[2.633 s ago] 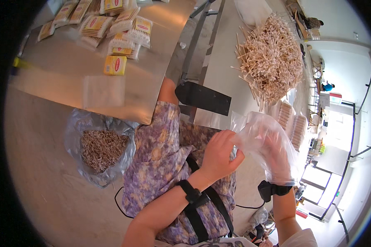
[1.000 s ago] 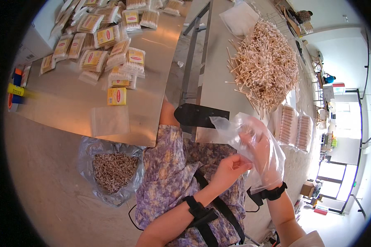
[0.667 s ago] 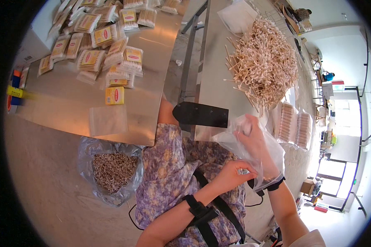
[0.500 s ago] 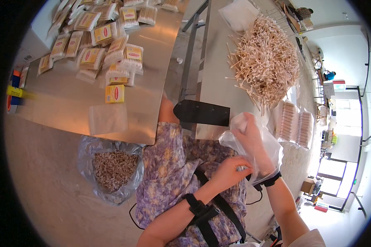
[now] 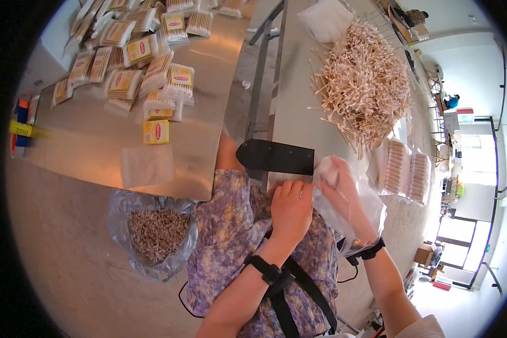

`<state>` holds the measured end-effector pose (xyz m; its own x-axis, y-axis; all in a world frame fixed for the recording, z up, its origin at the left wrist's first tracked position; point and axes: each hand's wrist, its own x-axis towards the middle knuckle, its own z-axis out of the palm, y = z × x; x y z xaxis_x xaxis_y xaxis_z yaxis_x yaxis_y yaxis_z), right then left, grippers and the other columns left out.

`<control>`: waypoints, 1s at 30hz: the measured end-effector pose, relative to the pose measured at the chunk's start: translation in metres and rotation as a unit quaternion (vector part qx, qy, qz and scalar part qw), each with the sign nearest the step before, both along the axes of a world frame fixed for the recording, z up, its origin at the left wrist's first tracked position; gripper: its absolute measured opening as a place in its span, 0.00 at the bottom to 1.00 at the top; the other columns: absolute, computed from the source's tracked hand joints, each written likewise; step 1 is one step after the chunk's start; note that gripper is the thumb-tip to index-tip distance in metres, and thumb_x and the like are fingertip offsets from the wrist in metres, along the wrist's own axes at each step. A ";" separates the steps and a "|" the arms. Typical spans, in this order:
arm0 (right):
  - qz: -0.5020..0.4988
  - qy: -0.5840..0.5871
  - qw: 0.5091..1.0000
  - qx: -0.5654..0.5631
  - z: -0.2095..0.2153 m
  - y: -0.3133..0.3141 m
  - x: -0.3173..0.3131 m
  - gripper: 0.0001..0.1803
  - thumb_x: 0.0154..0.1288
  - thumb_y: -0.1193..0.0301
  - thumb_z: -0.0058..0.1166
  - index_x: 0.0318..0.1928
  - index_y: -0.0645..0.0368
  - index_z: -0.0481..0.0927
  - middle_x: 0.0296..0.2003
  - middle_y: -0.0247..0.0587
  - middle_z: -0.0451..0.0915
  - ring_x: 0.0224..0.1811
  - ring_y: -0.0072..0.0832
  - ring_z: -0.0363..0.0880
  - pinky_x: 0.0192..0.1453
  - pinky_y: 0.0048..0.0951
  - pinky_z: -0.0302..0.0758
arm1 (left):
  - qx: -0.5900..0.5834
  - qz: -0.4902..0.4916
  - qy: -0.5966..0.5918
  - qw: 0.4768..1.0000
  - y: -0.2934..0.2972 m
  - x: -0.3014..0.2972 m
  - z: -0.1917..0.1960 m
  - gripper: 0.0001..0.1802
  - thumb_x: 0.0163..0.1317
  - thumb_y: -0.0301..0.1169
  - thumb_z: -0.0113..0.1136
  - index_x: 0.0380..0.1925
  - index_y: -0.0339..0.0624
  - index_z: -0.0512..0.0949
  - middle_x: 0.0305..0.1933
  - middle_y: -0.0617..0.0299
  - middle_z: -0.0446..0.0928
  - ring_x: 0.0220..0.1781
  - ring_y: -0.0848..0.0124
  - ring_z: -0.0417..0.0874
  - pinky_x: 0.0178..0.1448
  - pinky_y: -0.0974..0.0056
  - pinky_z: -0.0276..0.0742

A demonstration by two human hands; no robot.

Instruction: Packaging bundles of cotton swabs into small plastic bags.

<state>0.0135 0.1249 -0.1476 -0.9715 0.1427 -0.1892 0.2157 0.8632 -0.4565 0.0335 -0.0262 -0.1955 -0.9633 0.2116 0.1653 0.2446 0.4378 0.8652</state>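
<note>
Left hand point(image 5: 292, 213) shifted toward 11 o'clock, curled against clear bag point(image 5: 374, 212) at 4 o'clock, hold unclear | right hand point(image 5: 345, 197) inside it, grip half-open, seemingly empty | packets point(image 5: 139, 49) at 11 o'clock filled; swabs point(image 5: 369, 84) at 2 o'clock loose

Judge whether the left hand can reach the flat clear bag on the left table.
Probably yes: the flat clear bag lies uncovered near the edge of the left table; nothing visibly blocks the left hand.
</note>
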 end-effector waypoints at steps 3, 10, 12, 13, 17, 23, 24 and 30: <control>0.040 0.021 0.998 0.048 0.002 -0.001 -0.001 0.35 0.54 0.74 0.61 0.62 0.65 0.62 0.53 0.54 0.70 0.58 0.46 0.70 0.62 0.35 0.66 | -0.014 0.029 -0.024 0.999 0.000 0.001 0.000 0.10 0.52 0.27 0.62 0.36 0.42 0.76 0.36 0.58 0.75 0.44 0.55 0.76 0.47 0.53 0.72; 0.107 0.029 0.989 0.093 0.001 0.000 -0.004 0.37 0.56 0.67 0.61 0.62 0.70 0.61 0.55 0.62 0.69 0.60 0.54 0.67 0.65 0.40 0.64 | 0.070 0.064 -0.159 0.983 -0.009 0.004 0.005 0.05 0.58 0.29 0.58 0.33 0.41 0.74 0.32 0.55 0.77 0.33 0.54 0.79 0.35 0.54 0.75; 0.119 0.060 0.981 0.145 -0.001 -0.002 -0.006 0.36 0.55 0.73 0.62 0.62 0.68 0.61 0.47 0.52 0.73 0.50 0.46 0.73 0.57 0.37 0.69 | 0.064 0.067 -0.161 0.983 -0.009 0.003 0.003 0.06 0.58 0.29 0.58 0.33 0.41 0.74 0.32 0.55 0.78 0.32 0.54 0.80 0.34 0.54 0.75; 0.119 0.059 0.981 0.143 0.000 -0.002 -0.006 0.36 0.55 0.73 0.62 0.62 0.68 0.61 0.47 0.52 0.73 0.50 0.46 0.73 0.57 0.37 0.69 | 0.059 0.069 -0.164 0.982 -0.009 0.003 0.003 0.06 0.58 0.29 0.58 0.33 0.41 0.73 0.32 0.54 0.78 0.32 0.54 0.81 0.34 0.54 0.75; 0.077 -0.043 0.995 0.052 0.014 -0.003 -0.007 0.37 0.54 0.71 0.64 0.62 0.68 0.61 0.41 0.49 0.75 0.42 0.44 0.75 0.51 0.37 0.72 | 0.045 0.070 -0.166 0.983 -0.010 0.005 0.001 0.06 0.58 0.30 0.59 0.33 0.42 0.74 0.32 0.55 0.79 0.32 0.54 0.81 0.33 0.54 0.75; 0.193 0.038 0.960 0.199 0.017 -0.002 -0.003 0.34 0.55 0.69 0.63 0.60 0.66 0.63 0.42 0.51 0.75 0.43 0.47 0.75 0.50 0.39 0.72 | 0.049 0.084 -0.145 0.985 -0.005 0.005 -0.003 0.07 0.58 0.30 0.60 0.34 0.43 0.74 0.33 0.57 0.79 0.31 0.55 0.81 0.33 0.54 0.76; 0.215 0.083 0.945 0.233 0.021 -0.006 -0.005 0.33 0.56 0.68 0.62 0.60 0.65 0.64 0.42 0.51 0.76 0.44 0.48 0.75 0.50 0.40 0.72 | 0.039 0.081 -0.135 0.987 -0.006 0.005 -0.003 0.07 0.57 0.30 0.59 0.35 0.44 0.74 0.34 0.57 0.79 0.31 0.55 0.82 0.33 0.54 0.77; 0.184 0.061 0.960 0.201 0.028 -0.015 -0.007 0.28 0.59 0.68 0.59 0.58 0.64 0.66 0.45 0.51 0.75 0.48 0.49 0.74 0.50 0.41 0.73 | 0.036 0.085 -0.141 0.986 -0.007 0.004 -0.001 0.07 0.57 0.31 0.59 0.34 0.44 0.74 0.33 0.58 0.78 0.32 0.55 0.81 0.34 0.54 0.76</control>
